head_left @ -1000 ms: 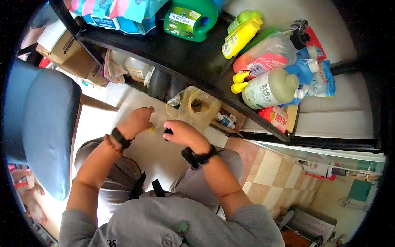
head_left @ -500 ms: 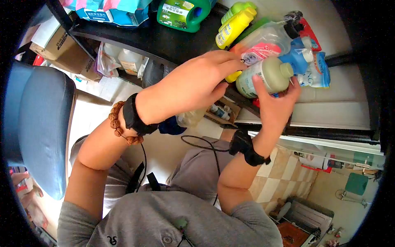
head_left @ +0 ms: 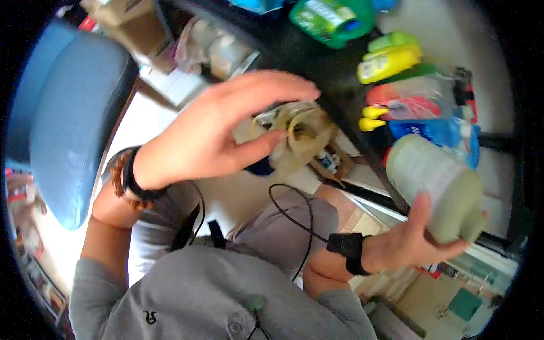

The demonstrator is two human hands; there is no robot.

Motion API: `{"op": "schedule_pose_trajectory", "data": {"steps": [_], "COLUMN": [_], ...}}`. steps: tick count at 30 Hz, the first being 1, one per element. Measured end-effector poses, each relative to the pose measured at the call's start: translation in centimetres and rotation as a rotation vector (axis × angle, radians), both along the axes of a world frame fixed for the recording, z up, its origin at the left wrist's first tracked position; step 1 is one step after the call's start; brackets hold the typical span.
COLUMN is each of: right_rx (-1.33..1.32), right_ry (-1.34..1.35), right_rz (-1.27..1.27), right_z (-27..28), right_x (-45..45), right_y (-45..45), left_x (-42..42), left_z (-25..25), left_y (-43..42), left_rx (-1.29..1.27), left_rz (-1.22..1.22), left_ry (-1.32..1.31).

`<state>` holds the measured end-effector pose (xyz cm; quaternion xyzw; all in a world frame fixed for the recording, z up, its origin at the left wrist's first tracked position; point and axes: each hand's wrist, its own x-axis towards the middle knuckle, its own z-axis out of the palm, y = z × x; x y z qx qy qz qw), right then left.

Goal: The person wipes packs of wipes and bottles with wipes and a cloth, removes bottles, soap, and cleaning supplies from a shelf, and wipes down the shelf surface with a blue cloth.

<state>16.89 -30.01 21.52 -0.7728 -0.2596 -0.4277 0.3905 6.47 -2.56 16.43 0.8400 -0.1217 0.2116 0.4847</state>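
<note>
In my right hand (head_left: 408,241) is a pale green, pump-less bottle (head_left: 436,175), tilted with its neck toward me; thumb and fingers are around its lower part near the neck. My left hand (head_left: 221,124) is held out in the air, fingers and thumb apart, with nothing in it. Just beyond its fingertips, lower down, is a bin lined with a yellowish plastic bag (head_left: 303,136). Close to the bottle on the dark shelf (head_left: 283,48) lie a blue packet (head_left: 422,131), a clear bottle with a pink label (head_left: 411,99) and a yellow bottle (head_left: 388,62).
A green jug (head_left: 331,22) stands at the shelf's far side. To the left is a blue chair (head_left: 76,124), with cardboard boxes (head_left: 133,28) behind it. A black cable (head_left: 292,212) hangs across my lap. White containers (head_left: 226,51) sit below the shelf.
My right hand has carried the pale green bottle right and toward me, away from the other bottles. My left hand has drawn back left from it and spread. The view has shifted.
</note>
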Motion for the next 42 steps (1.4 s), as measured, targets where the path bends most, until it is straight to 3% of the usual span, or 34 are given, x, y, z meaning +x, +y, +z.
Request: {"op": "schedule_pose_trajectory", "data": {"steps": [4,6,9,13,16,19,25,27,28,29,30,31,32,34,38,39,41,42], "right_rx": [0.167,-0.028,-0.199,-0.365,-0.477,-0.532,-0.637,-0.768,-0.836,-0.910,-0.979,-0.960,-0.941,-1.005,-1.146,-1.061,-1.028,-0.932], "right_ry": [0.416,0.565,0.584,0.713,0.775,0.815,0.860,0.705,0.624,0.691,0.762,0.685,0.611,0.546,0.642,0.865,1.058,1.151], "right_rz": [0.617,0.698,0.866,0.808,0.763,0.735,0.578,0.548,0.514,0.501,0.485,0.492,0.505,0.453,0.494,0.630,0.929,0.939], "right_z": [-1.2,-3.4,-10.9,-20.0,-26.3,-33.0,-39.9,-43.8,-45.1,-44.5,-43.9,-44.7,-45.5,-41.9,-37.9,-32.6,-22.3,-16.1], "right_x": [-3.9,-4.3,-5.2,-8.9,-11.5,-13.2,-15.4,-16.6,-16.6,-16.7,-16.7,-17.1,-17.1,-17.0,-16.5,-15.0,-10.4,-8.4], "right_y": [6.0,8.2,13.0,17.0,18.7,19.3,19.4,18.9,18.6,18.4,18.3,18.4,18.3,18.1,18.9,18.1,15.7,14.4], "left_x": [-1.7,-2.0,-2.6,-4.8,-4.8,-4.8,-6.2,-7.3,-7.2,-7.7,-8.3,-7.7,-7.9,-7.5,-6.2,-5.5,-3.4,-2.4], "left_z": [-0.7,-2.0,-4.0,-9.5,-15.0,-21.4,-30.1,-33.6,-32.4,-35.3,-34.8,-34.3,-34.8,-34.4,-25.7,-22.9,-15.9,-11.7], "left_y": [2.2,3.6,5.9,11.1,12.7,11.8,7.8,7.7,7.6,7.9,8.0,7.7,7.5,8.1,6.9,6.5,5.1,3.9], "left_rx": [-0.174,-0.229,0.021,-0.063,-0.148,-0.077,0.189,0.294,0.261,0.180,0.218,0.276,0.249,0.230,0.356,0.365,0.283,0.189], "left_rz": [-0.145,-0.248,-0.278,-0.372,-0.278,-0.211,-0.055,-0.088,-0.130,-0.141,-0.122,-0.067,-0.011,-0.069,-0.004,0.002,-0.046,-0.092], "left_ry": [0.060,0.068,0.143,0.649,0.837,1.049,1.004,0.868,0.878,0.917,0.712,0.919,0.925,0.993,0.856,0.752,0.564,0.482]}}
